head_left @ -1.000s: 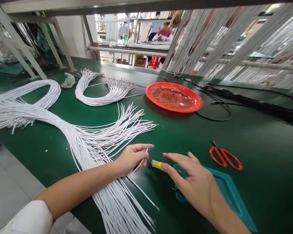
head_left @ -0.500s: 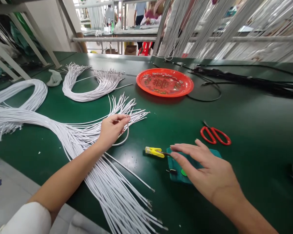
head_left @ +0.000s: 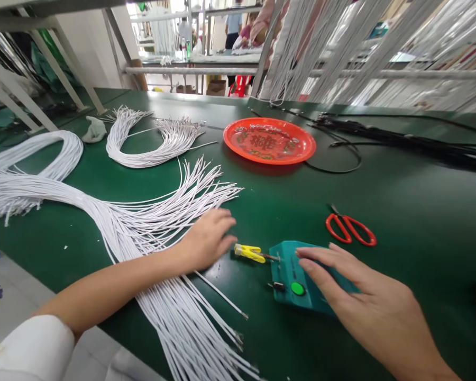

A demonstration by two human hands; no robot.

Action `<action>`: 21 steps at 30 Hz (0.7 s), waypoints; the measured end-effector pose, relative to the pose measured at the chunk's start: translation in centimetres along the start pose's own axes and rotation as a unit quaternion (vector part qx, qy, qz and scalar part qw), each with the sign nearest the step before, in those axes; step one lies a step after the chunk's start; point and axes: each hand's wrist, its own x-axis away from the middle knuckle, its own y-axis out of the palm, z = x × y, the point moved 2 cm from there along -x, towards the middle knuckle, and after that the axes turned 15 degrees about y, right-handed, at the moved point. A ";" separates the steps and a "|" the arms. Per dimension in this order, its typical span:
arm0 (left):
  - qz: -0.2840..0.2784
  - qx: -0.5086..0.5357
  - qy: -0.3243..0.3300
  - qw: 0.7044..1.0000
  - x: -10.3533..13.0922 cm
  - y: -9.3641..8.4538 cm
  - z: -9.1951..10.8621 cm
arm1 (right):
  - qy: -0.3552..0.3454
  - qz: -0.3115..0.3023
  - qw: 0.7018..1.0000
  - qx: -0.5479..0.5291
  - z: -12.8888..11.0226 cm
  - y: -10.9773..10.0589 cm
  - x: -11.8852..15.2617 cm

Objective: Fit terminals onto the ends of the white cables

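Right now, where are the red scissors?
In the head view, the red scissors lie on the green table, right of centre, just beyond the teal box.

On the flat green tabletop (head_left: 428,227) before you, the fanned bundle of thin white cords (head_left: 119,227) lies left of the boxy teal plastic device (head_left: 287,270). Behind the device lies the rounded red plastic tray (head_left: 269,142); the red-handled metal scissors (head_left: 348,226) lie nearer you, rightward.

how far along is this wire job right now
Possibly done: the curved white bundle lying apart, though its ends are too small to check. In hand: neither the left hand nor the right hand shows a wire; the right hovers at the teal device. Probably remaining: some of the fanned-out white wires, too many to count.
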 end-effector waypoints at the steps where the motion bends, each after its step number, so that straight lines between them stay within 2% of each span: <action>1: -0.047 0.029 0.041 0.998 0.9 0.2 1.5 | 0.004 0.002 1.000 0.002 0.2 0.0 0.0; 4: -0.192 0.076 0.109 0.972 3.2 0.7 4.3 | 0.004 0.005 1.000 0.017 0.7 0.1 0.0; 6: -0.247 0.086 0.126 0.957 4.0 1.0 4.8 | -0.005 0.007 1.000 0.026 0.6 0.3 0.0; 7: -0.255 0.099 0.121 0.954 4.1 1.1 4.8 | -0.011 0.008 1.000 0.028 0.5 0.3 0.0; 8: -0.248 0.119 0.099 0.956 4.1 1.1 4.7 | -0.016 0.010 0.999 0.029 0.4 0.4 0.0; 10: -0.194 0.178 0.015 0.964 3.6 1.1 4.2 | -0.033 0.008 0.999 0.026 -0.1 0.6 0.1; 12: -0.107 0.241 -0.086 0.961 2.9 0.9 3.8 | -0.061 0.001 0.998 0.013 -0.8 0.7 0.3; 14: -0.021 0.282 -0.153 0.947 2.3 0.8 3.6 | -0.098 -0.007 0.995 -0.003 -1.6 1.0 0.4; 17: 0.060 0.293 -0.198 0.933 1.8 0.6 3.6 | -0.146 -0.007 0.989 -0.014 -2.6 1.7 0.6; 21: 0.074 0.275 -0.191 0.939 1.8 0.5 3.9 | -0.204 -0.020 0.979 -0.008 -3.6 2.5 0.4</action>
